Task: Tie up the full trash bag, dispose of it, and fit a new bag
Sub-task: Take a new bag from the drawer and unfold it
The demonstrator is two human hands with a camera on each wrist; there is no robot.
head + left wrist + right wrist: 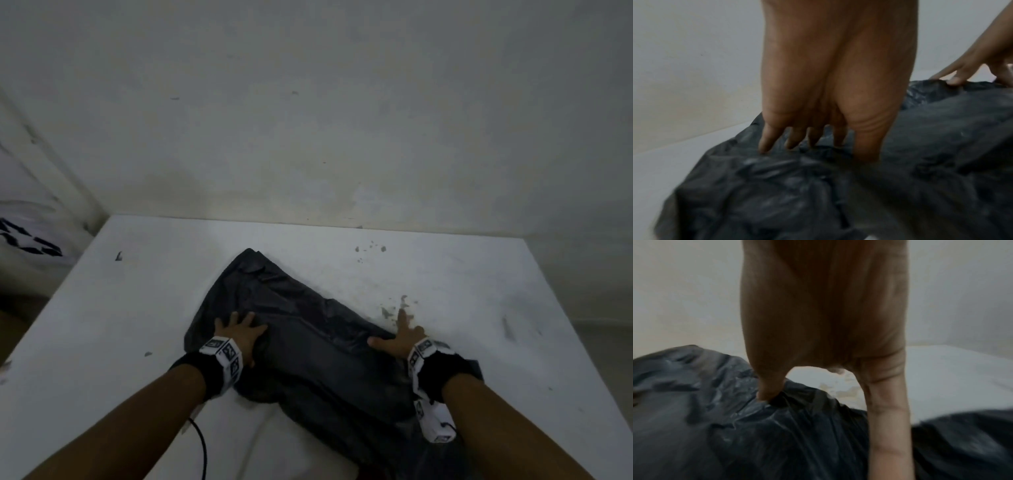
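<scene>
A black trash bag [301, 329] lies flattened and crinkled on the white counter [120, 308], running from roughly the middle of the surface back to the near edge, where its lower part hangs over out of sight. Its far tip points toward the wall side of the counter, and its plastic is full of folds and shiny creases in both wrist views.

The left hand [239, 334] rests on the bag's left portion, palm down with fingers spread and straight; the left wrist view shows the fingertips [764, 146] pressing into the wrinkled plastic. The right hand [399, 337] lies at the bag's right border, also flat and splayed: its thumb [768, 391] pushes into the plastic, while its longest finger reaches past the bag's border toward the bare counter. Neither hand curls round anything. The two hands are well apart, one on each side of the bag.

Both wrists carry black bands with white marker-patterned blocks [224, 356]. Brownish stains [394, 308] mark the counter just beyond the right hand, and smaller specks [370, 249] sit nearer the far edge. A thin black cable [202, 448] hangs by the near edge under the left forearm. A scuffed, pale wall [308, 120] rises behind the counter's far edge.
</scene>
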